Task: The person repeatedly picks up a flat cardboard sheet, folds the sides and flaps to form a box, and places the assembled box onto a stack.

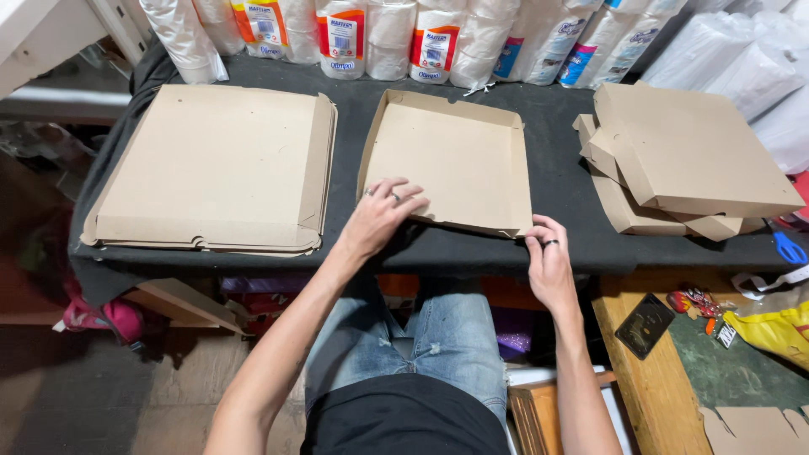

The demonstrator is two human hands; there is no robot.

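A half-folded cardboard tray [447,160] lies mid-table on the black cloth [556,181]. The left hand [383,211] presses its near edge; the right hand [548,257] pinches the near right corner (a ring shows). Flat cardboard sheets [211,164] lie left, finished boxes [683,160] right.

On your left lies a stack of flat cardboard sheets [211,164] on the dark cloth [556,181] that covers the table. On your right sits a pile of folded boxes [687,160], the top one tilted across those beneath. Along the back edge you have a row of wrapped paper rolls [396,38], standing upright and touching one another. Blue scissors [788,246] lie at the far right of the cloth. Below that, you can see a wooden bench [649,371] with a black phone [645,324] lying flat and a yellow bag [775,324] just beside it.
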